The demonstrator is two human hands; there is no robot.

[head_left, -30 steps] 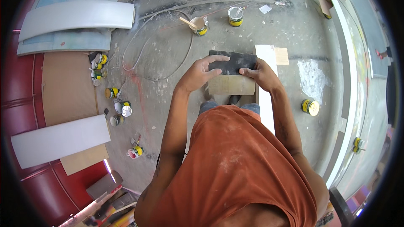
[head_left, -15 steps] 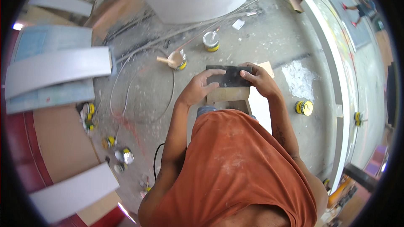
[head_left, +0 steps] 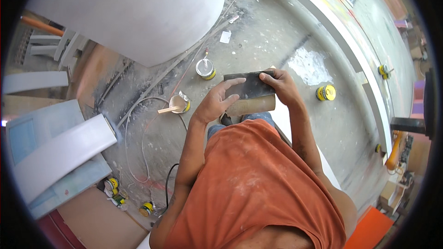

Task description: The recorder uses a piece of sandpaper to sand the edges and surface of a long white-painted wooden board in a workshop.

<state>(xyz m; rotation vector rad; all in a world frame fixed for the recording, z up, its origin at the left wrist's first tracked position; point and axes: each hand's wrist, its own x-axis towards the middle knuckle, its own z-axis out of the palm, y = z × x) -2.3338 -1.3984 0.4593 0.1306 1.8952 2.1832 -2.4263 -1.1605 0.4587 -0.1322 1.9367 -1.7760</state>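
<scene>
Speckled floor (head_left: 263, 32) is stretching below; my left hand (head_left: 214, 100) is resting finger and thumb — gripping or not, I can't tell — on the dark sheet (head_left: 253, 88) at twelve o'clock, my right hand (head_left: 284, 85) pinching its three-o'clock end.

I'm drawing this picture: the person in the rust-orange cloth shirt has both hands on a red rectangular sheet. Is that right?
Not quite: the head view shows the rectangular sheet is black, not red. The rest fits: the left hand and right hand of the person in the rust-orange cloth shirt are on it.
</scene>
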